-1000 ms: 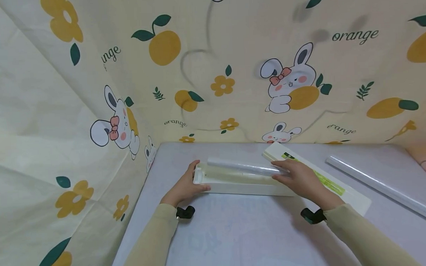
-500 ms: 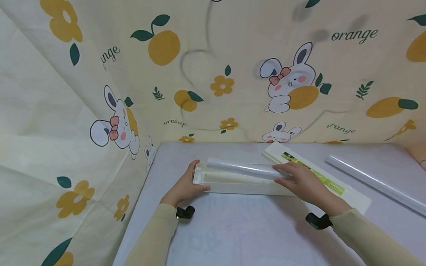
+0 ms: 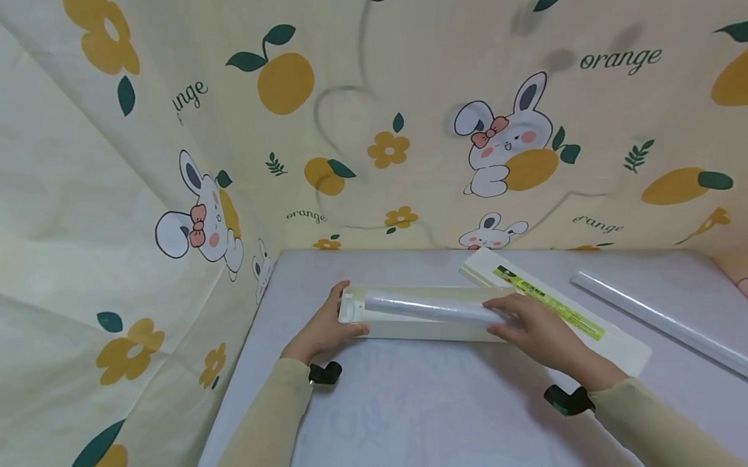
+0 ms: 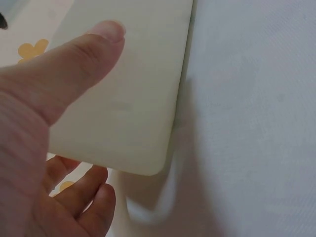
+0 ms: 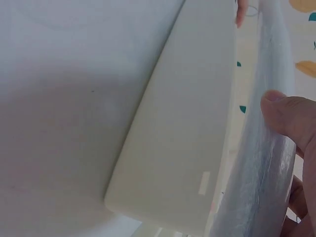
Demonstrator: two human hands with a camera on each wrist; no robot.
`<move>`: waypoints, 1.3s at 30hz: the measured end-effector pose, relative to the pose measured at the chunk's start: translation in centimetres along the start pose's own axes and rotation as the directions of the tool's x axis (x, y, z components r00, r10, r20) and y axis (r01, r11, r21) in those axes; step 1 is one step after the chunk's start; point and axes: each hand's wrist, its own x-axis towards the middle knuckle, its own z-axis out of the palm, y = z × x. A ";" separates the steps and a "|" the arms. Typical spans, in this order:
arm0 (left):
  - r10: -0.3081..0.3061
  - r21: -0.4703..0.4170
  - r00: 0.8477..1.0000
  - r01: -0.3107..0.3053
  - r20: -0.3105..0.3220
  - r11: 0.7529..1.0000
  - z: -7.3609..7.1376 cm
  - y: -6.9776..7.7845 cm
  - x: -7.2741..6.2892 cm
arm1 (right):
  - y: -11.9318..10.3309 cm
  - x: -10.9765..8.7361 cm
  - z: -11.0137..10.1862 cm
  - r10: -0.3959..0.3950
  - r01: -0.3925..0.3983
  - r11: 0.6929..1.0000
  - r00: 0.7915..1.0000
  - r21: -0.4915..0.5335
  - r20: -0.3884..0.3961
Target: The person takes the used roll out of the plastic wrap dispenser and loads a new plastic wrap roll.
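Note:
A long, pale box (image 3: 439, 331), open at the top, lies across the middle of the table. My left hand (image 3: 328, 324) grips its left end, thumb on the front wall (image 4: 118, 108) and fingers round the far side. Over the opening runs a roll of clear plastic film (image 3: 432, 307), its left end within the box's outline. My right hand (image 3: 532, 327) holds the roll near its right end, and the thumb presses along the film in the right wrist view. That hand covers the roll's right end and the box's right end in the head view.
Behind the right hand lies a long white lid (image 3: 556, 303) with a green label, slanting across the table. Farther right rests a second clear film roll (image 3: 668, 330). A curtain (image 3: 432, 121) printed with rabbits and oranges hangs along the table's back and left edges.
The film roll has come down toward the box opening, its left end dropping the most. My right hand has shifted slightly right and lower with it. The left hand stays on the box.

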 end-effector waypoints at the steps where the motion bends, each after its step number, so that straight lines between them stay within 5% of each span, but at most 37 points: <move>1: 0.002 -0.001 1.000 -0.002 0.000 1.000 0.0 0.0 0.0 | 0.0 -0.1 0.0 0.004 -0.004 1.000 1.000 -0.001 0.002; 24: 0.021 0.007 1.000 -0.021 0.005 1.000 -0.1 -0.1 0.0 | 0.1 -2.2 0.6 0.003 -0.003 1.000 1.000 0.006 0.001; 39: 0.040 0.024 0.999 -0.040 -0.002 0.999 -0.1 -0.6 0.2 | 0.2 -3.2 1.0 0.017 -0.019 1.000 0.998 0.021 0.067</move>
